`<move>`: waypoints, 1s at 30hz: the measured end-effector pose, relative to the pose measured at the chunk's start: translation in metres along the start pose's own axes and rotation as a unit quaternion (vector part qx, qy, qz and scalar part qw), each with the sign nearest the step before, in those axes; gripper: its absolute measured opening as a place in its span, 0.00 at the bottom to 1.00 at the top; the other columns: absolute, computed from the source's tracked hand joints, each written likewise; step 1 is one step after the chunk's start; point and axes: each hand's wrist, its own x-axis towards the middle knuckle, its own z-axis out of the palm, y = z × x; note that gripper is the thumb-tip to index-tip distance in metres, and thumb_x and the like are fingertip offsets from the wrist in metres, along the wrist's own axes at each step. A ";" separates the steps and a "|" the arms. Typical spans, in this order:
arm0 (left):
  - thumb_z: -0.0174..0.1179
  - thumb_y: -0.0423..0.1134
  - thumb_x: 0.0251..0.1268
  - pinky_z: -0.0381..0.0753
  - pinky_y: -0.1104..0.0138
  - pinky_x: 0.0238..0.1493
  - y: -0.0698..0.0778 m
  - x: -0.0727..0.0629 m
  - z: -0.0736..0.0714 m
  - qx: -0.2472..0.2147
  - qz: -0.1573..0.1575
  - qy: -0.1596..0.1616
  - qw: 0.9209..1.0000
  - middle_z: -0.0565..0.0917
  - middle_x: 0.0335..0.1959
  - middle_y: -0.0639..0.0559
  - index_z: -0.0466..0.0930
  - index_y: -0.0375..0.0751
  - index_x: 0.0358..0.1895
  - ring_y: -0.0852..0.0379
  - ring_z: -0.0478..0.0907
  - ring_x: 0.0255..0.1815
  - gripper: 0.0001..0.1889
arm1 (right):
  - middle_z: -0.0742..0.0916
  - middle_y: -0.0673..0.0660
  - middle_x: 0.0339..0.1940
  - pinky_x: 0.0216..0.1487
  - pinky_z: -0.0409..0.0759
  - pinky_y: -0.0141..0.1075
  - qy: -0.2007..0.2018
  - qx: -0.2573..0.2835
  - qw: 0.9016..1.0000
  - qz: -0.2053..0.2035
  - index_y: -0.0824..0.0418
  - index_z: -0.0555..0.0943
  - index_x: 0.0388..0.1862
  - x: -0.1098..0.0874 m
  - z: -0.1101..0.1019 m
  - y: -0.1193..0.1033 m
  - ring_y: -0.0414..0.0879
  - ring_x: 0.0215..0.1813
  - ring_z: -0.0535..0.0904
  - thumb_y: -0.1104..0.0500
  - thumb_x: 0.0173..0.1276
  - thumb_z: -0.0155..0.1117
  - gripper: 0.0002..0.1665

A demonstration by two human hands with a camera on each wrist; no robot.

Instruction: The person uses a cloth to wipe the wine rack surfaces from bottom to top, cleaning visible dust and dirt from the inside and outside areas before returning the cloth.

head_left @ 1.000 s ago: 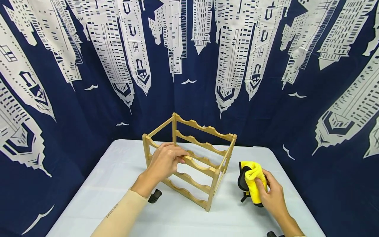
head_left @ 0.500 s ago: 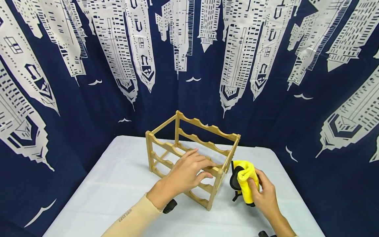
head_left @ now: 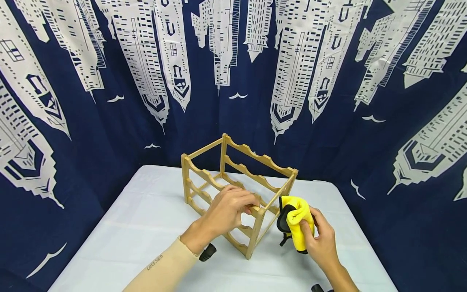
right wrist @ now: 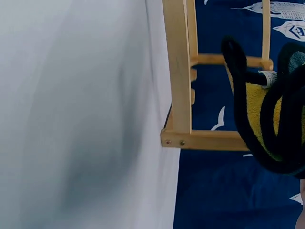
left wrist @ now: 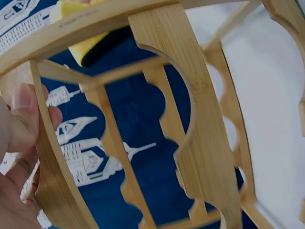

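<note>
A light wooden wine rack [head_left: 204, 174] with scalloped rails stands on the white table. My left hand [head_left: 230, 209] grips its top front rail near the right corner. In the left wrist view, the thumb [left wrist: 23, 112] lies against the wood of the rail. Right of the rack, my right hand [head_left: 321, 237] holds a folded yellow cloth [head_left: 300, 217] with black edging, the thumb pressed on its near side. A dark rounded part [head_left: 285, 219] and a short black tab show on the cloth's left. In the right wrist view, the cloth [right wrist: 255, 102] overlaps the rack, its black border looping in folds.
The white table [head_left: 138, 227] runs back to a dark blue curtain [head_left: 248, 117] printed with white buildings and birds. A black wrist device [head_left: 208, 252] sits below the left wrist, another [head_left: 318, 288] by the right.
My left hand has slid right along the top front rail and now grips near the corner. The rack has turned slightly, its near corner shifting left. My right hand has brought the cloth left.
</note>
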 end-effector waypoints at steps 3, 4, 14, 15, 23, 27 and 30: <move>0.81 0.29 0.69 0.89 0.61 0.60 -0.007 -0.004 -0.006 0.002 0.004 -0.001 1.000 0.93 0.37 0.63 0.94 0.53 0.43 0.63 0.91 0.43 0.11 | 0.91 0.66 0.54 0.73 0.79 0.16 -0.010 0.002 1.000 -0.004 0.74 0.85 0.70 0.003 0.001 -0.003 0.26 0.64 0.84 0.85 0.67 0.71 0.32; 0.81 0.29 0.69 0.89 0.61 0.62 -0.010 -0.006 -0.008 0.002 0.004 -0.004 1.000 0.93 0.37 0.63 0.94 0.53 0.43 0.63 0.91 0.44 0.12 | 0.91 0.66 0.54 0.72 0.79 0.16 -0.014 0.002 1.000 -0.006 0.74 0.85 0.70 0.003 0.001 -0.003 0.26 0.63 0.84 0.85 0.67 0.72 0.32; 0.80 0.20 0.65 0.89 0.56 0.72 -0.037 -0.014 -0.021 -0.054 0.020 -0.028 0.998 0.93 0.37 0.61 0.95 0.51 0.41 0.61 0.89 0.43 0.17 | 0.92 0.66 0.54 0.67 0.81 0.17 -0.032 0.010 0.996 -0.080 0.74 0.86 0.70 0.000 0.014 -0.014 0.38 0.55 0.87 0.81 0.64 0.75 0.33; 0.79 0.19 0.66 0.89 0.56 0.72 -0.040 -0.014 -0.022 -0.056 0.021 -0.028 0.998 0.93 0.36 0.61 0.95 0.51 0.41 0.61 0.89 0.42 0.17 | 0.92 0.65 0.54 0.67 0.82 0.18 -0.035 0.013 0.995 -0.090 0.74 0.86 0.70 0.001 0.017 -0.016 0.37 0.56 0.87 0.82 0.61 0.76 0.35; 0.80 0.27 0.69 0.90 0.64 0.62 -0.049 -0.020 -0.035 -0.120 0.011 -0.026 0.992 0.96 0.43 0.59 0.97 0.49 0.49 0.60 0.89 0.47 0.12 | 0.94 0.61 0.58 0.69 0.83 0.19 -0.103 0.056 0.989 -0.089 0.66 0.87 0.72 0.010 0.052 -0.036 0.42 0.58 0.90 0.81 0.63 0.78 0.37; 0.83 0.32 0.68 0.92 0.64 0.64 -0.046 -0.026 -0.041 -0.143 -0.006 -0.019 0.990 0.96 0.50 0.59 0.97 0.51 0.55 0.59 0.91 0.55 0.16 | 0.94 0.62 0.59 0.67 0.84 0.20 -0.127 0.064 0.988 -0.061 0.67 0.88 0.70 0.010 0.069 -0.048 0.45 0.58 0.91 0.79 0.68 0.79 0.32; 0.83 0.36 0.71 0.92 0.64 0.66 -0.041 -0.030 -0.043 -0.142 -0.027 -0.031 0.989 0.96 0.55 0.61 0.97 0.54 0.59 0.59 0.90 0.59 0.16 | 0.95 0.61 0.57 0.65 0.84 0.19 -0.124 0.050 0.990 -0.048 0.68 0.89 0.67 0.008 0.077 -0.054 0.49 0.55 0.92 0.79 0.68 0.80 0.29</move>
